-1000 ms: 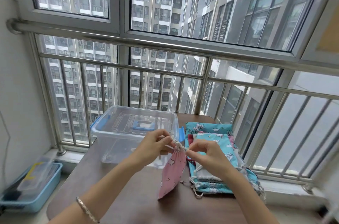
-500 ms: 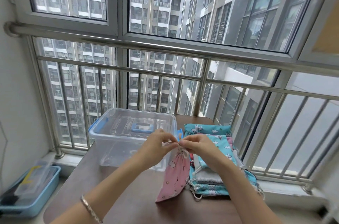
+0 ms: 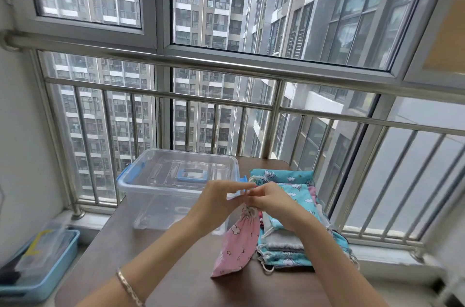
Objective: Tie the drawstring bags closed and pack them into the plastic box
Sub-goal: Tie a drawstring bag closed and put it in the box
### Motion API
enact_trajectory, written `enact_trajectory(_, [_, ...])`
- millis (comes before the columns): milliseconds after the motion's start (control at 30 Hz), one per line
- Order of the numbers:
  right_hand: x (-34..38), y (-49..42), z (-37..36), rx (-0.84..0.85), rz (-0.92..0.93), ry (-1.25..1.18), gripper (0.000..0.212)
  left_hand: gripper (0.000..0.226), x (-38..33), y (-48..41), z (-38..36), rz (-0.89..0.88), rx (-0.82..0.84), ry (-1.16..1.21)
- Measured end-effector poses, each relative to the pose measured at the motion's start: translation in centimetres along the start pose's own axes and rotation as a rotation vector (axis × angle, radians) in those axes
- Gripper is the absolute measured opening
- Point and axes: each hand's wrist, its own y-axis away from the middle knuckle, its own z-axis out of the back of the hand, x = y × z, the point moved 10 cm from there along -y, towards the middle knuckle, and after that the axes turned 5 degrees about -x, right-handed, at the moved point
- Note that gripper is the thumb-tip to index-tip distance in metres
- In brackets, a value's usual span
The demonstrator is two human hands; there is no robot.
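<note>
To the left of the plastic box, down on the floor against the wall, sits a blue tray (image 3: 42,279) of smooth moulded plastic with clear packets in it. The clear plastic box (image 3: 161,196) stands at the far left of the brown table (image 3: 156,256), its left wall close to the table's left edge. It is rectangular with rounded corners and blue side latches, and its lid, closed on top, carries a blue handle. In front of the box a broad strip of bare wood-grain tabletop runs to the near edge, crossed only by the forearms. The left wrist wears a thin metal bracelet (image 3: 129,288).

Just right of the box's front corner the left hand (image 3: 216,202) brings thumb and fingertips together in a pinch at the gathered neck of the pink drawstring bag (image 3: 237,241). Blur hides the cord itself. The right hand (image 3: 274,202) meets it there, fingers curled tight round the same neck. The bag is soft printed cotton with white cloud and star shapes. Its top is lifted and its bottom rests on the table.

Right of the box lies a stack of bags (image 3: 284,243), teal and grey cloth with loose cords. The stack reaches the table's right edge, near the steel railing (image 3: 226,65).
</note>
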Motion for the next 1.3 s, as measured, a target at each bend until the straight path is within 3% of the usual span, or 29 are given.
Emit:
enact_trajectory(200, [0.5,0.2,-0.6,0.049,0.024,-0.128,0.013,0.038,-0.9,-0.6,-0.9,-0.087,0.068,-0.020])
enact_trajectory(367, [0.4,0.7,-1.0,0.101,0.042,-0.134,0.017,0.057,0.9,-1.0,-0.3,0.114,0.038,0.012])
enact_trajectory(467, [0.3,0.8,-0.8,0.078,0.041,-0.185,0.019,0.044,1.6,-0.9,0.6,0.205,-0.020,-0.011])
enact_trajectory(600, [0.4,1.0,-0.1,0.029,0.042,-0.260,0.028,0.023,2.7,-0.4,0.1,0.356,0.037,0.063])
enact_trajectory(733, [1.4,1.6,-0.1,0.037,0.088,-0.284,0.027,0.029,3.3,0.3,-0.5,0.498,0.140,0.165])
enact_trajectory(867, [1.7,1.8,0.2,0.016,0.100,-0.299,0.025,0.041,3.4,0.7,-0.1,0.483,0.140,-0.055])
enact_trajectory(1000, [1.6,1.8,0.3,0.001,0.103,-0.281,0.024,0.031,3.5,1.4,-0.9,0.578,0.137,0.158])
enact_trajectory(1133, [1.3,1.7,0.7,-0.043,0.081,-0.256,0.024,0.018,3.9,1.6,-0.4,0.631,0.081,0.198])
enact_trajectory(1300, [1.2,1.4,1.3,-0.118,0.047,-0.128,0.016,0.008,3.6,1.6,0.1,0.559,-0.068,0.225])
